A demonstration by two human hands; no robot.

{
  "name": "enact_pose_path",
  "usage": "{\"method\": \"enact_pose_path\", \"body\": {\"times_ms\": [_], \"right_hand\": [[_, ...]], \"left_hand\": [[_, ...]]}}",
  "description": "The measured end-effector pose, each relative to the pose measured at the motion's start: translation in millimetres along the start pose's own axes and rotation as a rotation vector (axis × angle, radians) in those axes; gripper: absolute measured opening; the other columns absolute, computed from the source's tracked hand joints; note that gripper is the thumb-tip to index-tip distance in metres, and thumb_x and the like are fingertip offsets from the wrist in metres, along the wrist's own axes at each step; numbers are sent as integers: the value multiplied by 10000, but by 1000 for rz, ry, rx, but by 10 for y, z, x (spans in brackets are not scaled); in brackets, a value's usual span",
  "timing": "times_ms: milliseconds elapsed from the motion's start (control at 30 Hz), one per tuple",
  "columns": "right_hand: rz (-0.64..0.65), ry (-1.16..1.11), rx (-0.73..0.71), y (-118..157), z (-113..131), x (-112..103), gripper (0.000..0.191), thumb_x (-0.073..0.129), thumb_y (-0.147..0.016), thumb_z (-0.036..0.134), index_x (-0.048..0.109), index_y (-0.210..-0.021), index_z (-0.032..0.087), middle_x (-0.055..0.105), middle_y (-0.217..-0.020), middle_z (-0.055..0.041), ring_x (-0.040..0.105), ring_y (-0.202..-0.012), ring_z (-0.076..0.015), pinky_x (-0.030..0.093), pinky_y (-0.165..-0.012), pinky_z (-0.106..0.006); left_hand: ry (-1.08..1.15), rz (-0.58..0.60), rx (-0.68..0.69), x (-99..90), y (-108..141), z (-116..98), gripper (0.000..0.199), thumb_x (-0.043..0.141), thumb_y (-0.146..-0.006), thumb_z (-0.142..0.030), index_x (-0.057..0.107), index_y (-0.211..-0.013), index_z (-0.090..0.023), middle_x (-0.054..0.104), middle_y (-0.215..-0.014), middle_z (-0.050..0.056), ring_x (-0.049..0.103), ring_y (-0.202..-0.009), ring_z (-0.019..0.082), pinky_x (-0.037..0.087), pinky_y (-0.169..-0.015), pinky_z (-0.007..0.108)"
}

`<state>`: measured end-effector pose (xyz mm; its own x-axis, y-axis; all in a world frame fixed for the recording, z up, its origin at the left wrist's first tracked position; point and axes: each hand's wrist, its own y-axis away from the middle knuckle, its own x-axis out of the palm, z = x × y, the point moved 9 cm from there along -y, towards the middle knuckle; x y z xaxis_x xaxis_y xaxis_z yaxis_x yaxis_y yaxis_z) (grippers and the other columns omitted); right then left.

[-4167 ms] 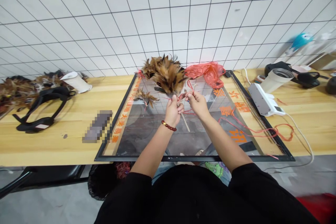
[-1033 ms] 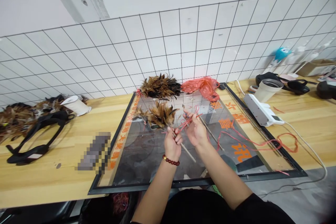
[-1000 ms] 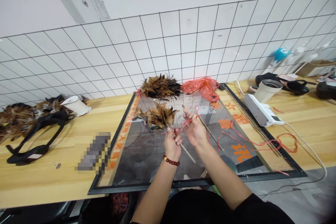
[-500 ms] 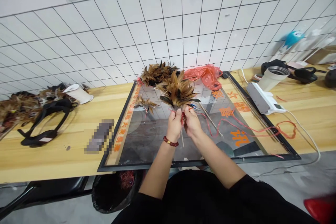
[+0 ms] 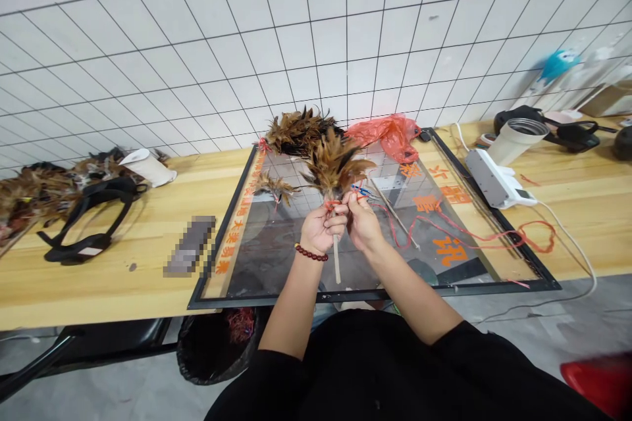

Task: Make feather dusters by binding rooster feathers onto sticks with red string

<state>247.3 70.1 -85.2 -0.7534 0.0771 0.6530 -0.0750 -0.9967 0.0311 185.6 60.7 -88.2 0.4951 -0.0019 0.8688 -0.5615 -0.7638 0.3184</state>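
Brown and black feathers of a feather duster (image 5: 333,164) fan out away from me above the framed glass panel. My left hand (image 5: 320,230) is closed round its thin stick (image 5: 337,266), just under the feathers. Red string (image 5: 332,204) wraps the base of the feathers. Beside it, my right hand (image 5: 364,222) pinches the string, whose long tail (image 5: 469,229) trails right over the glass. A small feather tuft (image 5: 276,189) lies to the left, and a larger feather bundle (image 5: 299,133) lies behind.
The black-framed glass panel (image 5: 276,256) lies on the wooden table (image 5: 113,289). Another stick (image 5: 395,210), a red plastic bag (image 5: 388,135), a power strip (image 5: 498,181) and a pale cup (image 5: 518,138) stand rightward. Left are a black strap (image 5: 89,220), a white spool (image 5: 148,168) and more feathers (image 5: 49,194). Below is a bin (image 5: 212,348).
My left hand has turned and slid slightly left, fingers now wrapped round the stick. My right hand has drawn the string at the feather base. The stick shows more below my hands.
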Motion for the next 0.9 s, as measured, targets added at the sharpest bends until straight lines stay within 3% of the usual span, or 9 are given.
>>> {"method": "enact_pose_path", "body": {"times_ms": [167,267,433,500,567,700,800,900], "right_hand": [[-6,35,-16,-18,-68,-19,387,671,-787,582,543,-771,217,586,-758,24,557,-569,-94,488,-503,-229],[-47,48,-60,-45,-58,-60,373,676,-791,552,527,-725,216,562,-774,23,577,-682,-104,504,-611,-239],[-185,126,-149,-134,102,-267,332,675,-778,493,521,-683,215,594,-861,0,528,-1055,-159,427,-833,-264],[-218,145,-124,-179,136,-344,324,668,-766,484,517,-681,210,624,-933,-6,511,-1083,-167,401,-853,-272],[-214,168,-115,-214,170,-364,332,658,-763,478,505,-661,202,646,-1029,-20,507,-1098,-173,392,-865,-283],[-147,198,-176,-228,218,-245,333,663,-765,470,511,-644,200,661,-1061,-30,557,-1044,-165,433,-843,-295],[-109,189,-153,-217,152,-139,322,681,-760,490,535,-687,212,654,-851,-5,614,-833,-143,483,-700,-269],[-81,180,-53,-219,31,-83,317,681,-755,513,549,-762,225,585,-689,41,554,-576,-103,465,-535,-238]], "left_hand": [[-125,-148,281,-49,-66,-126,285,546,-927,-292,544,-702,-116,481,-627,-4,255,-397,-1,172,-341,124],[-186,-226,387,-129,-69,-178,279,621,-885,-336,541,-715,-130,500,-618,-15,265,-398,5,157,-348,133],[-70,-89,495,-165,101,-432,345,478,-961,-400,485,-717,-157,624,-857,58,189,-418,12,193,-350,165],[-52,-64,492,-202,167,-532,349,469,-963,-409,460,-712,-167,580,-775,33,146,-413,19,172,-341,168],[-71,-40,403,-204,153,-515,347,490,-953,-408,451,-705,-169,478,-659,-8,131,-406,21,149,-337,158],[-173,-22,273,-104,15,-297,354,550,-923,-411,465,-700,-149,463,-662,-18,199,-399,1,147,-342,133],[-239,-93,362,-40,-69,-193,355,650,-857,-423,479,-710,-148,464,-647,-40,269,-386,-5,161,-338,127],[-303,-143,436,17,-100,-135,361,712,-801,-431,487,-735,-156,474,-627,-59,306,-364,-4,171,-327,135]]}}
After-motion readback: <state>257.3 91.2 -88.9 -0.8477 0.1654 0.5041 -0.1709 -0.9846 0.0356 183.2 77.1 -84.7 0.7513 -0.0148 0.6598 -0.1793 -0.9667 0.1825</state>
